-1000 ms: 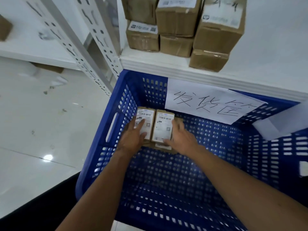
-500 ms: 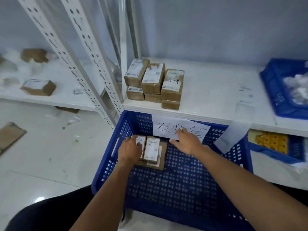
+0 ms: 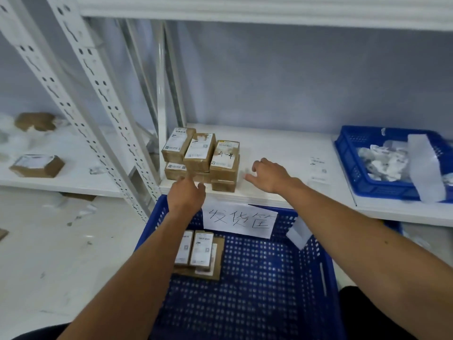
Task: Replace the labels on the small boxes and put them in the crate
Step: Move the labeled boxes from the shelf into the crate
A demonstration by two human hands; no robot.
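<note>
Near boxes (image 3: 203, 160): left hand (image 3: 186, 195); right hand (image 3: 269, 176)

The single head-worn camera looked forward and down from above the blue crate (image 3: 269, 290), which filled the lower middle of the wide-angle picture at close range. It faced the white shelf (image 3: 282, 148) just beyond the crate, with the stack of small boxes (image 3: 199, 153) near the centre. The person's arms (image 3: 137, 278) entered from the bottom edge, and the shelf upright (image 3: 100, 94) slanted across the left side.

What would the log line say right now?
left hand: open, by shelf boxes | right hand: open, empty | crate: holds labelled boxes
</note>
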